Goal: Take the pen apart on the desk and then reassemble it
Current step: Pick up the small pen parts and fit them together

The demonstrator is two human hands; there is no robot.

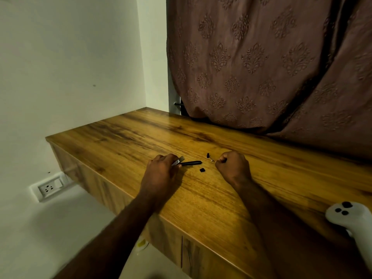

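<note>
The pen lies in pieces on the wooden desk. My left hand grips one end of the black barrel, which points right along the desk, together with a silvery piece that sticks out between the fingers. My right hand is curled shut, pinching a thin pale part at its fingertips; its shape is too small to tell. A small black piece lies just beyond that part. Another black piece lies on the desk between my hands.
A white controller rests at the desk's near right edge. A brown patterned curtain hangs over the desk's far side. A wall socket sits low on the left wall, below the desk's left end.
</note>
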